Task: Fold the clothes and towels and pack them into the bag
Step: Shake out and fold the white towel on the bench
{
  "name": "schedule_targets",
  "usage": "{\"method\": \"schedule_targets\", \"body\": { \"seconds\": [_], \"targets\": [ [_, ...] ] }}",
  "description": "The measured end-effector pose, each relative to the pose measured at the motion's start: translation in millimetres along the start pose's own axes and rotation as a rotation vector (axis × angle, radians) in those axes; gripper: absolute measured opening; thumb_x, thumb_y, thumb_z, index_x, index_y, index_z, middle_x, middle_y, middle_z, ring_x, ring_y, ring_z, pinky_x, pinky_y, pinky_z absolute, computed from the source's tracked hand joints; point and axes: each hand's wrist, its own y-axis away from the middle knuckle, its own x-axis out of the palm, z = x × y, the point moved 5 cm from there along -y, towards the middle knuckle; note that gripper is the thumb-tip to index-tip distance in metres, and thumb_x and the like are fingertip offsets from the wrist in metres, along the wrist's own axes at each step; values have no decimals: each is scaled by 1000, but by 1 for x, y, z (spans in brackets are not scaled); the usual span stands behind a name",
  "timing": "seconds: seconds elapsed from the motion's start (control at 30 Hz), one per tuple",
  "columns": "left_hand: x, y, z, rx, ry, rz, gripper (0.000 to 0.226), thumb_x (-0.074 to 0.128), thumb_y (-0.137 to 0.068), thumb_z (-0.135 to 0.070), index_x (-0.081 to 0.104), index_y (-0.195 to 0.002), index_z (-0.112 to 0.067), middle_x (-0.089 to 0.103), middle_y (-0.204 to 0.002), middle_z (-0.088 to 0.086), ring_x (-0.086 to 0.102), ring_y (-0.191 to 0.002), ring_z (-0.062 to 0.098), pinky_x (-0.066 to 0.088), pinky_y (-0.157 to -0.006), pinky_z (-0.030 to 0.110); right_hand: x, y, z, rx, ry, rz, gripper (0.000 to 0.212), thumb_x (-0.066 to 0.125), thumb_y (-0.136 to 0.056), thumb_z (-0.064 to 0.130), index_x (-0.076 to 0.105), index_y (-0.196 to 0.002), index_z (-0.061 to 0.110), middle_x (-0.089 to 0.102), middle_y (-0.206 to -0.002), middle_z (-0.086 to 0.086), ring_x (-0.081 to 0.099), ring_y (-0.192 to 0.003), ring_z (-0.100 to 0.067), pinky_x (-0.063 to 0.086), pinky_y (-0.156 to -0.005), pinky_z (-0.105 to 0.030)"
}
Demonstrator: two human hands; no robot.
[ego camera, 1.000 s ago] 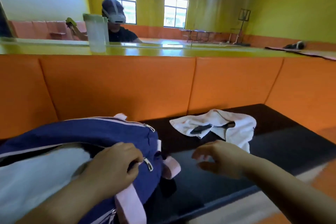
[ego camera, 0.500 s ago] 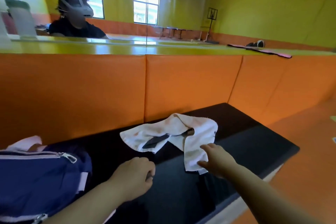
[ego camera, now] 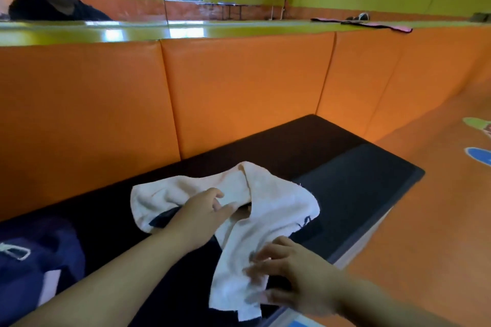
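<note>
Now, step: judged as gathering the crumpled white towel to spread and fold it; not yet folded or packed.
Towel position: on the black bench seat, near end draped toward the seat's front edge, far end bunched in a ridge.
Bag position: navy bag at the far left of the seat, well apart from the towel.
Risk 1: the near end could slide off the front edge to the floor if the right hand drags it forward rather than lifting.
Risk 2: lifting by the bunched middle would keep the creases, giving a lumpy fold that packs badly.
Risk 3: the layers overlap, so one hand may catch a single layer and twist the cloth.
Left hand: forearm reaches across the seat; fingers extend into the central fold. Whether they pinch cloth cannot be told.
Right hand: comes in from the lower right, palm down, fingers spread and laid on the towel's near end; blurred.
</note>
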Motion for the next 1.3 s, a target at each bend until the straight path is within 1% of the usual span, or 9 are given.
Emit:
{"method": "schedule_targets", "body": {
  "seconds": [0.13,0.23,0.33,0.43,0.57,0.83,1.0,1.1,1.3],
  "targets": [
    [26,-12,-20,-38,-82,69,46,57,-81,-59,54,-105,-20,62,-97,-1,59,-91,20,49,-86,38,-16,17,-3,54,-156,-129,27,52,-92,43,64,-114,32,62,-110,21,51,-101,6,41,-89,-13],
    [44,-18,-32,-55,-110,96,32,65,-81,-45,60,-85,-14,61,-82,17,61,-76,21,43,-63,25,-36,29,-28,220,-103,-457,21,53,-90,36,65,-105,29,57,-97,22,55,-88,2,51,-78,-21],
    [52,-26,-34,-46,-140,124,25,72,-76,-24,48,-72,-25,59,-78,-1,58,-70,14,49,-60,26,-54,31,-60,464,36,-649,30,58,-90,33,59,-117,18,58,-113,2,55,-102,-17,51,-85,-35],
    [50,-26,-30,-48,-148,190,38,71,-73,-11,55,-106,-23,59,-101,1,59,-91,19,54,-75,33,-50,22,-95,771,-62,-413,58,56,-89,45,41,-136,16,44,-137,-6,43,-124,-25,40,-103,-38],
    [21,-11,-18,24,-135,153,72,67,-76,-6,36,-139,-21,53,-88,-10,52,-76,6,38,-57,15,-38,3,-82,634,-83,-173,34,60,-82,51,54,-104,25,52,-106,2,52,-91,-18,48,-82,-34],
    [-50,51,45,60,-304,123,76,70,-69,-12,36,-113,-63,54,-109,-24,56,-98,-4,49,-77,15,-8,-13,-23,418,-450,-38,40,63,-83,49,52,-118,36,60,-107,15,59,-93,-4,50,-84,-23],
    [-45,69,57,-79,-311,332,45,71,-61,-21,60,-95,-49,62,-89,-15,60,-80,-1,48,-71,14,-3,-28,-19,561,-361,-200,29,62,-84,44,58,-101,20,63,-98,-1,60,-86,-18,53,-77,-37],
    [-37,60,37,-127,-113,202,27,70,-59,-48,61,-62,-23,59,-64,-10,54,-62,3,47,-64,26,5,-37,-10,593,-414,-173,38,67,-78,32,51,-109,17,60,-102,-4,58,-88,-22,50,-74,-35],
    [-25,46,31,-193,-36,-57,27,80,-70,-24,58,-81,-13,65,-72,3,61,-77,17,43,-67,25,-6,-38,0,583,-402,-225,22,71,-69,18,49,-72,20,49,-68,5,44,-58,-11,34,-49,-22]
  ]
}}
